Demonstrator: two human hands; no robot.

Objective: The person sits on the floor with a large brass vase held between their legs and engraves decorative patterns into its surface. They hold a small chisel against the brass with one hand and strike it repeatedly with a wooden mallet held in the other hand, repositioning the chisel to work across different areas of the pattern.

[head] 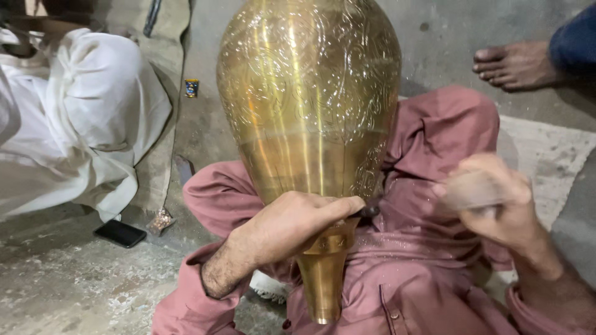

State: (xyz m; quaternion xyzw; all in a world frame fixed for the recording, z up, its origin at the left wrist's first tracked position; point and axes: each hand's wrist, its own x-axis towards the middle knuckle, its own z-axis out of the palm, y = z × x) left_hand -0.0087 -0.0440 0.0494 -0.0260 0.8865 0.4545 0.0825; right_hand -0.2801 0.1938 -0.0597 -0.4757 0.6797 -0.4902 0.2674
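Observation:
A large engraved brass vase (308, 99) lies across my lap, its narrow neck pointing toward me. My left hand (292, 226) rests on the lower body of the vase and pinches a small dark engraving tool (369, 211) against the metal. My right hand (487, 197) is raised to the right of the vase, blurred, fingers closed around something I cannot make out. My legs in dusty-pink cloth (434, 161) support the vase.
A person in white clothing (81, 111) sits at the left. A black phone (120, 233) and a small wrapped packet (161, 221) lie on the concrete floor. Another person's bare foot (515, 65) is at the upper right.

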